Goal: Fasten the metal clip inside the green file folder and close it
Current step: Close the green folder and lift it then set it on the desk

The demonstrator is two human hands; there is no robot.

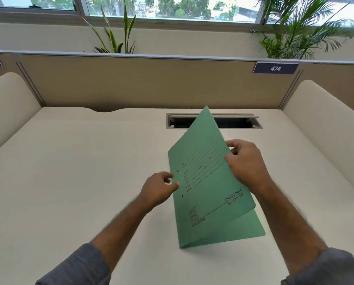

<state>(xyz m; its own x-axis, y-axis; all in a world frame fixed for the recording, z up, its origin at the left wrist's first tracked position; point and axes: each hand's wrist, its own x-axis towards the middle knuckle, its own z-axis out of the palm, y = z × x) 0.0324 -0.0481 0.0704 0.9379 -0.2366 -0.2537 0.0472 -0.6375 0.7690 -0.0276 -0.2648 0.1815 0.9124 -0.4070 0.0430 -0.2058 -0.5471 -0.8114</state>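
Two hands on a half-open green folder (209,194).
Right hand (247,163) pinches the raised cover's edge; left hand (158,190) (fingers curled) touches the spine; print faces up.

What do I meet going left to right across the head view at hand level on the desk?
Left hand → green file folder → right hand, which grips the folder's raised front cover at its right edge.

Metal clip hidden inside folder (204,194).
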